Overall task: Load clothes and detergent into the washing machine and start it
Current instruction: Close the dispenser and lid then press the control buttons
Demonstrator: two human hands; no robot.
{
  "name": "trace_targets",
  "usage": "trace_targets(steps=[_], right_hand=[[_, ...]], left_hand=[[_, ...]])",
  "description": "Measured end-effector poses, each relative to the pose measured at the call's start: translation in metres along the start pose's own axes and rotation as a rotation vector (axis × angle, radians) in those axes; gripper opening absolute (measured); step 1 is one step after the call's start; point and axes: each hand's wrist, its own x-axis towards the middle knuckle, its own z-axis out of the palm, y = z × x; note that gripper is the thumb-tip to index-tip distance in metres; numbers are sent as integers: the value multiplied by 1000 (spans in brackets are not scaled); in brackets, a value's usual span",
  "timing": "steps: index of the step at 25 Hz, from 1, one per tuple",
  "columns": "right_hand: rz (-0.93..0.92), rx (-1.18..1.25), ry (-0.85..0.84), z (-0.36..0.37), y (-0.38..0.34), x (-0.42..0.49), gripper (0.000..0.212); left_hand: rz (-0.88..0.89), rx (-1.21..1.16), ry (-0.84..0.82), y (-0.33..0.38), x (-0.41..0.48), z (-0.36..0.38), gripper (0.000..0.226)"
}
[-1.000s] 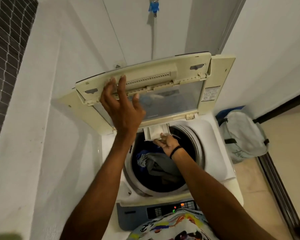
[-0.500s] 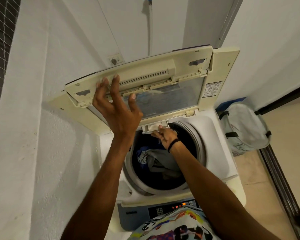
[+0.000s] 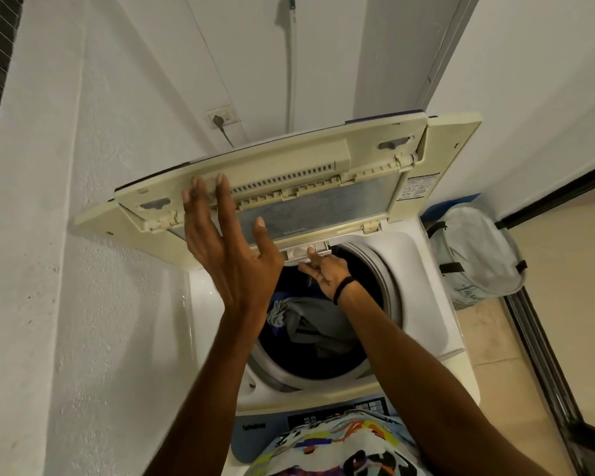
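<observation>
A white top-loading washing machine (image 3: pixel 430 304) stands below me with its folding cream lid (image 3: pixel 323 176) raised. My left hand (image 3: pixel 227 249) has straight fingers against the lid's underside and props it up. My right hand (image 3: pixel 323 269) reaches to the back rim of the drum, its fingertips pushing on the small white detergent drawer (image 3: pixel 306 252), which is almost flush with the rim. Grey and blue clothes (image 3: pixel 310 324) lie inside the drum. The control panel (image 3: pixel 368 407) at the front is partly hidden by my patterned shirt.
A grey laundry basket (image 3: pixel 474 259) stands on the tiled floor right of the machine. White walls close in on the left and behind. A wall socket (image 3: pixel 222 116) with a plug and a water hose (image 3: pixel 292 63) are on the back wall. A dark door frame (image 3: pixel 547 355) runs along the right.
The detergent drawer has slid back towards the rim under my right hand. My left hand has stayed under the lid, which sits a little higher.
</observation>
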Motion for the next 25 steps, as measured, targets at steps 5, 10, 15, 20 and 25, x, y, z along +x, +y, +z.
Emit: trace_targets(steps=[5, 10, 15, 20, 25], right_hand=[[-17, -35, -16, -1, -5, -7, 34], [-82, -45, 92, -8, -1, -3, 54], [-168, -32, 166, -10, -2, -2, 58], [-180, -107, 193, -13, -3, 1, 46], [-197, -161, 216, -13, -5, 5, 46]], left_hand=[[29, -74, 77, 1, 6, -6, 60], [36, -285, 339, -4, -25, 8, 31], [-475, -474, -96, -48, -93, 70, 22], [-1191, -687, -645, -90, -120, 127, 42], [-1490, -1033, -634, -92, -113, 141, 32]])
